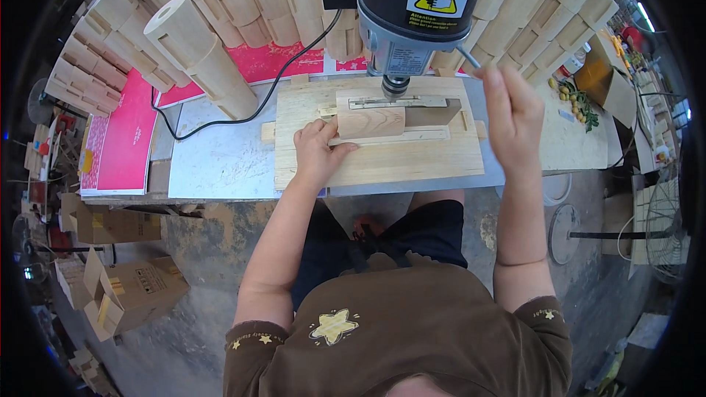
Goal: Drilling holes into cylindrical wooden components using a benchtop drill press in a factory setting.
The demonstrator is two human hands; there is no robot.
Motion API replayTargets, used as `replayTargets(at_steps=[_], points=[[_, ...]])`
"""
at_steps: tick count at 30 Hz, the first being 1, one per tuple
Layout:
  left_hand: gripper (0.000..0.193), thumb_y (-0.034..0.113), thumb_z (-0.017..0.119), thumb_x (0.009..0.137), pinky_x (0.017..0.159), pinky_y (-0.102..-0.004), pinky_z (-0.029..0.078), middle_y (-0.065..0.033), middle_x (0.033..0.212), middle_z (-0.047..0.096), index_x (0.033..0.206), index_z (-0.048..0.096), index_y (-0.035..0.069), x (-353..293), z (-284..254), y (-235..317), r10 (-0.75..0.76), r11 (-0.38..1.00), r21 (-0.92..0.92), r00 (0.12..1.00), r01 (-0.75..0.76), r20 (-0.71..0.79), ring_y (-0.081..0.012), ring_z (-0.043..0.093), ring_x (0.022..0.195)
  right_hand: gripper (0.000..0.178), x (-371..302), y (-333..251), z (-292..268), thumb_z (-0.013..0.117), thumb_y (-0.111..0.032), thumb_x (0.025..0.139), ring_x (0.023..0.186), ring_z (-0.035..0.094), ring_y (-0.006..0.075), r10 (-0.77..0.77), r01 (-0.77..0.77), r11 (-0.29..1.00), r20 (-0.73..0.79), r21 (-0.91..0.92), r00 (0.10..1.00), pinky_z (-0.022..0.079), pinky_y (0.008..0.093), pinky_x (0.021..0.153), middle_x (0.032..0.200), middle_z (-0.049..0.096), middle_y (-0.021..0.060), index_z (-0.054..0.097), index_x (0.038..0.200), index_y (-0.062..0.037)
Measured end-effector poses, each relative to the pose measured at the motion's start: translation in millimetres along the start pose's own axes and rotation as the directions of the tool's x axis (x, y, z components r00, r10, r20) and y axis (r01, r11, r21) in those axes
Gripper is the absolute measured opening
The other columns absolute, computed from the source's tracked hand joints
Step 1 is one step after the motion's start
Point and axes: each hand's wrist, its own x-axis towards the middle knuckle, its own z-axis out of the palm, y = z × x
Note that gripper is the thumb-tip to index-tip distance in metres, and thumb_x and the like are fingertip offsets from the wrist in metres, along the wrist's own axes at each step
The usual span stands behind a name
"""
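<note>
My left hand (318, 150) grips the left end of a pale wooden block (371, 123) with a rounded side, fingers behind the end and thumb along its near edge. The block rests on a flat wooden board (382, 161), against a brownish-grey plate (434, 114). Along its top lies a slotted metal strip (386, 103). Right above the strip is the chuck (395, 86) of a drill press (419, 22); I cannot make out whether its bit touches. My raised right hand (512, 114) is closed round the press's metal lever (468, 57), its grip end hidden by the fingers.
Stacked wooden cylinders with cut recesses (250, 7) wall the bench's back. One taller cylinder column (198, 55) stands left of the board. A black cable (276, 84) loops across the bench. Cardboard boxes (136, 290) sit on the floor at left; a fan (662, 224) stands at right.
</note>
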Motion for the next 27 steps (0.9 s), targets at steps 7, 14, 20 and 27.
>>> replayTargets(at_steps=[7,14,20,27], points=[[0.054,0.026,0.077,0.058,0.075,-0.0348,0.031,0.0012,0.073,0.051,0.108,0.061,0.014,2,-1,-2,0.008,1.000,-0.011,1.000,-0.008,-0.005,-0.0181,0.051,0.076,0.009,-48,44,50,0.054,-0.004,0.083,0.055,0.050,0.0224,-0.103,0.106,0.994,-0.154,0.014,0.983,0.039,0.0307,0.052,0.064,0.052,0.0098,0.061,0.088,-0.0001],[0.055,0.027,0.078,0.057,0.075,-0.0348,0.031,0.0011,0.073,0.051,0.108,0.062,0.013,3,3,1,-0.001,1.000,0.005,1.000,0.001,0.010,-0.0185,0.051,0.077,0.010,-52,63,59,0.056,-0.002,0.080,0.057,0.051,0.0240,-0.231,0.231,0.973,-0.247,-0.033,0.941,0.040,0.0326,0.053,0.064,0.052,0.0101,0.061,0.088,-0.0001],[0.055,0.028,0.078,0.057,0.077,-0.0364,0.030,0.0008,0.075,0.053,0.108,0.061,0.015,1,1,5,-0.002,1.000,0.023,1.000,0.003,-0.024,-0.0189,0.051,0.079,0.014,47,1,8,0.054,-0.013,0.084,0.052,0.046,0.0197,-0.184,0.153,0.975,-0.199,-0.158,0.963,0.038,0.0296,0.052,0.059,0.047,0.0100,0.057,0.077,-0.0007],[0.057,0.030,0.078,0.057,0.078,-0.0376,0.028,0.0009,0.076,0.053,0.109,0.061,0.016,10,27,30,0.052,0.999,0.002,0.998,-0.052,-0.038,-0.0194,0.051,0.081,0.036,135,15,14,0.047,-0.030,0.085,0.076,0.059,0.0371,0.067,-0.078,0.945,-0.045,-0.317,0.997,0.045,0.0412,0.066,0.074,0.058,0.0245,0.060,0.078,0.0029]])
